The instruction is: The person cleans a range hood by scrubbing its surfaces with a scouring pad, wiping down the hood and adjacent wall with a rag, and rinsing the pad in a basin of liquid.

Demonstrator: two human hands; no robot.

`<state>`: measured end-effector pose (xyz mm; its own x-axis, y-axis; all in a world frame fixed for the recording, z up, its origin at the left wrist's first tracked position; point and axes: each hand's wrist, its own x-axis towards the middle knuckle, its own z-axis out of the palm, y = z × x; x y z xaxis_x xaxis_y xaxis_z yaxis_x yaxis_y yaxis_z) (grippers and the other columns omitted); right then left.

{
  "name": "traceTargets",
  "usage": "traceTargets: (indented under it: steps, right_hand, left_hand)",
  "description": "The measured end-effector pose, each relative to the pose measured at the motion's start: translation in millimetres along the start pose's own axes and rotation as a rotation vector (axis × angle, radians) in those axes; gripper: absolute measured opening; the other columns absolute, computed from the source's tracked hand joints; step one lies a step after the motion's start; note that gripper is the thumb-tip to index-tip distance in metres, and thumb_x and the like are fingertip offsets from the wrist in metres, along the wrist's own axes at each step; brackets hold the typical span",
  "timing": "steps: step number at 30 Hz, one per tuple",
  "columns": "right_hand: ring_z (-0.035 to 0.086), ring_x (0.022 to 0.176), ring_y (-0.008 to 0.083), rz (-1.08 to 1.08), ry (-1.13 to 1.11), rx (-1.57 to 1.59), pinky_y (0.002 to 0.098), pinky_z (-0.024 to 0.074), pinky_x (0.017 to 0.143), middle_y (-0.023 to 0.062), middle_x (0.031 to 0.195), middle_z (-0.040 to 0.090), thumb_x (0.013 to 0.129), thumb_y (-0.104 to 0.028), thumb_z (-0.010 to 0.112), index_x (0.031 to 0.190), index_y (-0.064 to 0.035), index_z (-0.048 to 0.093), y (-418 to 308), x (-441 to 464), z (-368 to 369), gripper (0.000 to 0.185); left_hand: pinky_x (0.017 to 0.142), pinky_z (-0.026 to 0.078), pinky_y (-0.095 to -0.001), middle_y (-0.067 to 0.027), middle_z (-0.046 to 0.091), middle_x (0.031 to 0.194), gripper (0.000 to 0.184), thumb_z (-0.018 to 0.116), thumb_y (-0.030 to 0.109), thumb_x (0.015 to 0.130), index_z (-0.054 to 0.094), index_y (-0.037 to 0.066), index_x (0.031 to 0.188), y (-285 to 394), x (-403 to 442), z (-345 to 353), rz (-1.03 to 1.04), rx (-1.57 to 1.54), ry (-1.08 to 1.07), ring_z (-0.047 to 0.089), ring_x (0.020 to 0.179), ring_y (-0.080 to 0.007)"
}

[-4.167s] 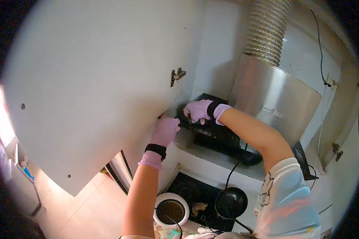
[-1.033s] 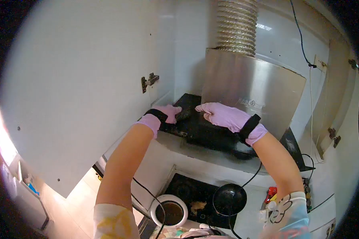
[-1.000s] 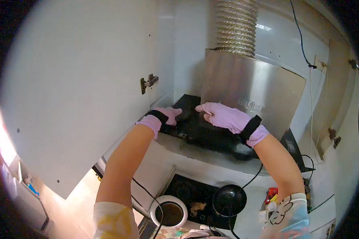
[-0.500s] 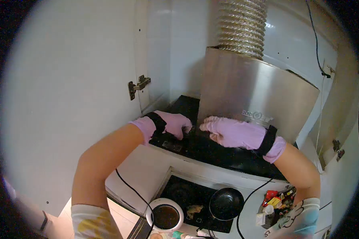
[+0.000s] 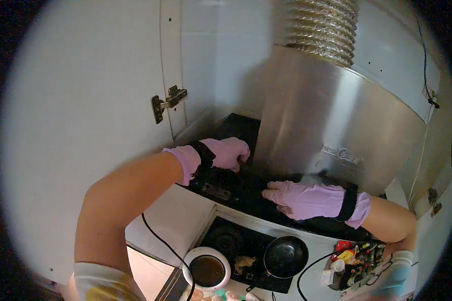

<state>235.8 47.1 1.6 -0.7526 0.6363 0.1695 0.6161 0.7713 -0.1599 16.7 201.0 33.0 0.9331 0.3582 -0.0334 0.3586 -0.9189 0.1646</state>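
Both my hands wear pink gloves with black straps at the wrists. My left hand (image 5: 229,154) rests on the black top of the range hood (image 5: 238,125), its fingers curled downward; what lies under the fingertips is hidden. Further right and lower, my right hand (image 5: 306,200) lies on the same black surface, fingers bent, in front of the steel chimney cover (image 5: 331,110). Whether it pinches anything is too dark to tell. A silvery corrugated duct (image 5: 326,30) rises from the cover.
An open white cabinet door (image 5: 85,100) with a metal hinge (image 5: 166,103) fills the left. Below are a black stove (image 5: 228,238), a black pan (image 5: 285,257), a white-rimmed pot (image 5: 206,271) with dark liquid, and bottles and packets (image 5: 347,258). Black cables hang near both arms.
The view has shifted closer to the hood. My right hand has moved down and right along the black surface, away from my left hand, which has come further over the hood from the left edge.
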Motion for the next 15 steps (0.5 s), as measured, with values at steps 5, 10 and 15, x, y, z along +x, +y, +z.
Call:
traceTargets:
  steps: [5,10,15]
  right_hand:
    - [0.053,0.097,0.0381,0.411,-0.307,0.32,0.0422,0.0452,0.083,0.0221,0.105,0.049,0.074,-0.009,0.051,0.118,0.0001,0.045,-21,14,-26,0.045]
    - [0.05,0.101,0.0398,0.065,-0.326,-0.187,0.0427,0.0434,0.086,0.025,0.104,0.049,0.073,-0.01,0.052,0.115,0.0049,0.044,-24,20,-32,0.046]
    - [0.046,0.107,0.0398,0.014,-0.366,-0.258,0.0418,0.0401,0.091,0.0272,0.115,0.044,0.074,-0.014,0.053,0.12,0.0044,0.04,-24,21,-36,0.051]
  left_hand:
    - [0.072,0.047,-0.0366,-0.0143,0.061,0.087,0.033,0.071,0.013,0.062,0.06,0.005,0.093,-16,14,1,0.013,-0.013,0.081,0.058,0.086,-0.0289]
    - [0.075,0.048,-0.0365,-0.0137,0.061,0.095,0.038,0.069,0.011,0.063,0.059,0.006,0.1,-20,36,-3,-0.284,-0.016,0.023,0.058,0.092,-0.0288]
    - [0.073,0.048,-0.0368,-0.0142,0.062,0.096,0.042,0.067,0.008,0.063,0.059,0.006,0.104,-53,60,-5,-0.09,-0.058,0.086,0.059,0.09,-0.0294]
